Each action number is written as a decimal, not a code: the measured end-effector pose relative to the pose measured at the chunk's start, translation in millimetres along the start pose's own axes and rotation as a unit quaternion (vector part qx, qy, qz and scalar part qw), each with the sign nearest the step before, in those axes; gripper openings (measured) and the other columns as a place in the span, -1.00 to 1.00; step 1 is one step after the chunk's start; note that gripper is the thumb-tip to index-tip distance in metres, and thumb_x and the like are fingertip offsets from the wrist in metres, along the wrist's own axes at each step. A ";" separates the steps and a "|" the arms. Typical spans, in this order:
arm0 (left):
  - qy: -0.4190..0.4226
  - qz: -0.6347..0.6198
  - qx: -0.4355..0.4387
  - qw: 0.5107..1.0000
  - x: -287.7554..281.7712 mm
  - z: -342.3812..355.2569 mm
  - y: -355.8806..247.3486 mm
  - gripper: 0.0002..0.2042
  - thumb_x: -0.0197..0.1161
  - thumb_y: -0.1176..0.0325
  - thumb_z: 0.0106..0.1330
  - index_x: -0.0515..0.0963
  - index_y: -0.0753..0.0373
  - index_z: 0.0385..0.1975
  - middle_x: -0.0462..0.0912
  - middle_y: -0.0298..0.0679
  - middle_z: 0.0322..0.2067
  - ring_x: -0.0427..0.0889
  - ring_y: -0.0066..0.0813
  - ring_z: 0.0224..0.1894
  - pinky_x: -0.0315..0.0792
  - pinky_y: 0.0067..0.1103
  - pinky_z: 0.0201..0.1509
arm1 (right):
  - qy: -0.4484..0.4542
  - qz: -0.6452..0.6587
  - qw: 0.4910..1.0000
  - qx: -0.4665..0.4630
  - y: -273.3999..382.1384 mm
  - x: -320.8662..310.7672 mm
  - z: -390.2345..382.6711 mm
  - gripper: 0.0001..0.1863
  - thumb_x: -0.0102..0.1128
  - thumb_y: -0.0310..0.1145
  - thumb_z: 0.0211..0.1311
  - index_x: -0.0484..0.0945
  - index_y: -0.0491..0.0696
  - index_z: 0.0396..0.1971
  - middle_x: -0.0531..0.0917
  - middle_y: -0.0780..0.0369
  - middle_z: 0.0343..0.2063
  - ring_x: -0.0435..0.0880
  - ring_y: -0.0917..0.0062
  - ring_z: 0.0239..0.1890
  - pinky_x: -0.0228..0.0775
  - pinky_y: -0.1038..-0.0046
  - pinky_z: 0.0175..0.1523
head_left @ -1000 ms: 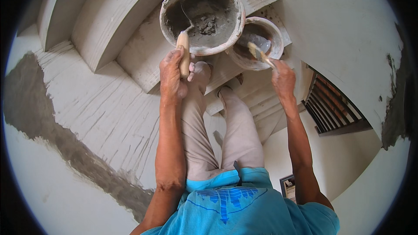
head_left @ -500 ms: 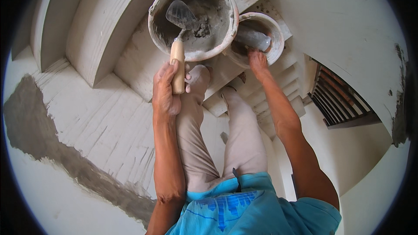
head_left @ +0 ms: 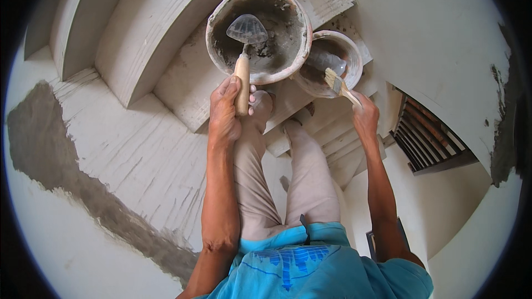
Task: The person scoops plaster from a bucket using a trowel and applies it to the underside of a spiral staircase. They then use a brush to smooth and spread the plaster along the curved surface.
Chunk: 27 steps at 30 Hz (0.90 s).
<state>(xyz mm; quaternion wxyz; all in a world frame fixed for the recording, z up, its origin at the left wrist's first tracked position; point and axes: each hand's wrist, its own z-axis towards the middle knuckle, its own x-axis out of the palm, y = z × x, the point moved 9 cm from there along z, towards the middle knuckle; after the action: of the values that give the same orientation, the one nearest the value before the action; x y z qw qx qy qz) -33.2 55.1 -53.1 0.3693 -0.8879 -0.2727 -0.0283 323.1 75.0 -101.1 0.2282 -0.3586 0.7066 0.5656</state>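
Observation:
My left hand [head_left: 228, 108] grips a trowel by its pale wooden handle [head_left: 242, 88]. The metal blade [head_left: 247, 29] lies flat over the large bucket [head_left: 214, 33], which has grey mortar [head_left: 274, 50] inside. My right hand [head_left: 364, 113] holds a paintbrush [head_left: 336, 81] by its handle, with the bristles at the near rim of a smaller bucket [head_left: 354, 54] on the right. Inside that bucket lies a translucent object [head_left: 327, 61], perhaps plastic, in murky contents.
Concrete steps [head_left: 127, 33] rise at the upper left and descend beyond my legs. Grey patches [head_left: 83, 188] mark the pale surfaces on both sides. A dark slatted railing or grille [head_left: 424, 138] is at the right, below a pale wall [head_left: 421, 33].
The trowel blade has turned to show its flat face over the mortar. My right hand dipped into the small bucket and has come back up and rightward with the brush.

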 end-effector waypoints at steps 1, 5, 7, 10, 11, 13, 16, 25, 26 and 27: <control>-0.005 -0.003 0.002 1.000 -0.4 -0.8 0.6 -0.58 0.13 0.17 0.47 0.42 0.42 0.10 0.59 -0.19 -0.32 0.55 -0.58 -0.41 0.43 -0.68 -0.51 | -0.002 0.046 0.999 0.019 18.3 -15.8 -5.0 -0.59 0.07 -0.66 0.06 0.63 -0.15 -0.05 0.68 0.03 -0.23 0.68 0.16 -0.15 0.48 0.28 -0.02; 0.002 0.001 0.007 1.000 3.2 1.8 3.0 -0.61 0.15 0.12 0.45 0.45 0.36 0.03 0.58 -0.23 -0.35 0.53 -0.61 -0.45 0.41 -0.69 -0.53 | -0.042 0.159 0.986 -0.015 97.8 -47.7 -0.5 -0.58 0.10 -0.66 0.06 0.64 -0.17 -0.02 0.70 0.08 -0.19 0.69 0.30 -0.17 0.47 0.42 0.00; 0.014 0.015 0.011 1.000 8.4 3.7 2.7 -0.63 0.16 0.10 0.45 0.47 0.32 -0.03 0.58 -0.25 -0.37 0.52 -0.62 -0.46 0.39 -0.69 -0.55 | -0.077 0.164 0.980 -0.086 130.7 -48.8 12.1 -0.58 0.10 -0.66 0.08 0.64 -0.16 -0.02 0.68 0.09 -0.24 0.68 0.30 -0.22 0.48 0.43 -0.05; 0.011 0.037 0.018 0.999 12.5 1.6 1.0 -0.63 0.18 0.07 0.43 0.48 0.29 -0.07 0.57 -0.27 -0.40 0.50 -0.64 -0.49 0.36 -0.70 -0.59 | -0.096 0.153 0.969 -0.167 167.6 -32.1 43.0 -0.58 0.09 -0.67 0.07 0.64 -0.15 -0.02 0.65 0.09 -0.31 0.66 0.26 -0.29 0.48 0.39 -0.12; 0.001 0.041 0.012 0.999 12.6 0.2 0.6 -0.63 0.18 0.07 0.43 0.49 0.29 -0.08 0.57 -0.28 -0.41 0.50 -0.64 -0.50 0.35 -0.71 -0.60 | -0.080 0.155 0.969 -0.175 175.7 -22.2 52.1 -0.58 0.09 -0.67 0.07 0.64 -0.15 -0.02 0.63 0.09 -0.34 0.65 0.24 -0.31 0.48 0.36 -0.15; -0.015 0.049 0.012 0.999 10.6 -0.7 0.8 -0.63 0.19 0.06 0.43 0.49 0.29 -0.09 0.57 -0.28 -0.42 0.49 -0.65 -0.52 0.34 -0.72 -0.63 | -0.060 0.128 0.973 -0.183 185.1 -7.8 62.8 -0.56 0.09 -0.69 0.05 0.64 -0.14 -0.02 0.61 0.09 -0.37 0.63 0.22 -0.34 0.47 0.32 -0.18; -0.037 0.051 0.028 0.998 5.9 -3.2 2.2 -0.60 0.20 0.06 0.42 0.50 0.33 -0.07 0.56 -0.29 -0.45 0.47 -0.66 -0.56 0.32 -0.72 -0.66 | -0.060 0.087 0.973 -0.207 187.6 3.5 76.3 -0.51 0.07 -0.73 -0.01 0.64 -0.11 -0.03 0.57 0.11 -0.41 0.59 0.19 -0.38 0.43 0.24 -0.24; -0.055 0.028 0.038 0.997 9.9 -6.7 -2.5 -0.58 0.17 0.13 0.42 0.51 0.41 0.03 0.53 -0.28 -0.47 0.46 -0.65 -0.60 0.31 -0.72 -0.69 | -0.089 0.032 0.964 -0.249 187.5 -6.9 74.7 -0.57 0.10 -0.67 0.07 0.64 -0.09 -0.02 0.53 0.13 -0.47 0.60 0.21 -0.48 0.44 0.27 -0.37; -0.056 0.029 0.042 0.997 9.6 -6.7 -2.5 -0.59 0.17 0.14 0.42 0.50 0.41 0.03 0.53 -0.28 -0.47 0.46 -0.65 -0.60 0.31 -0.72 -0.69 | -0.089 0.020 0.962 -0.258 190.5 -7.6 69.0 -0.56 0.11 -0.68 0.06 0.64 -0.08 -0.02 0.51 0.14 -0.48 0.60 0.25 -0.50 0.44 0.28 -0.38; -0.057 0.030 0.047 0.997 9.5 -6.5 -2.9 -0.59 0.16 0.15 0.43 0.50 0.41 0.03 0.53 -0.27 -0.46 0.46 -0.65 -0.61 0.31 -0.72 -0.69 | -0.089 0.008 0.959 -0.267 193.3 -8.1 63.0 -0.55 0.13 -0.68 0.05 0.64 -0.07 -0.01 0.50 0.16 -0.50 0.59 0.28 -0.51 0.43 0.30 -0.39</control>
<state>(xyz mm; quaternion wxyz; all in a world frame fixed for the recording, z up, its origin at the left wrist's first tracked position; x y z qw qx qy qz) -25.6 56.8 -44.1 0.3951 -0.8777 -0.2673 0.0460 175.1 157.5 11.6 0.1821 -0.3489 0.5094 0.7653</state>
